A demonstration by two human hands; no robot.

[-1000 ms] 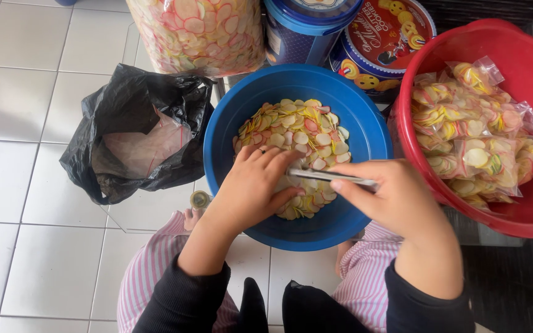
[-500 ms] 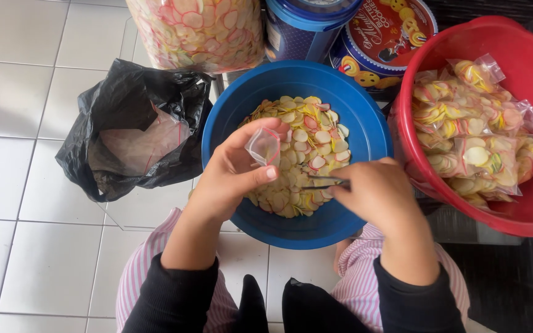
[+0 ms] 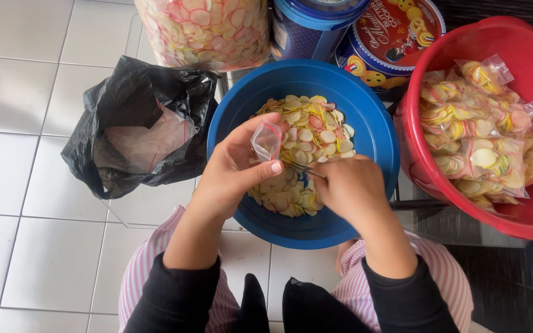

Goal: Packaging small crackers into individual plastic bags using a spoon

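Note:
A blue basin (image 3: 371,132) on the tiled floor holds a heap of thin round yellow, white and pink crackers (image 3: 313,132). My left hand (image 3: 235,169) pinches a small clear plastic bag (image 3: 266,140) with a red strip, held over the crackers. My right hand (image 3: 347,185) grips a thin metal tool (image 3: 306,171) whose tip points toward the bag's lower edge. Both hands hover over the basin's near half.
A red basin (image 3: 525,55) at the right holds several filled small bags (image 3: 476,135). A black plastic bag (image 3: 137,129) with empty clear bags lies at the left. A large clear sack of crackers (image 3: 208,31), a blue container (image 3: 309,24) and a round tin (image 3: 396,31) stand behind.
My left hand lifted from the crackers with the small bag and now holds it up. My right hand moved left, bringing the metal tool closer to the bag.

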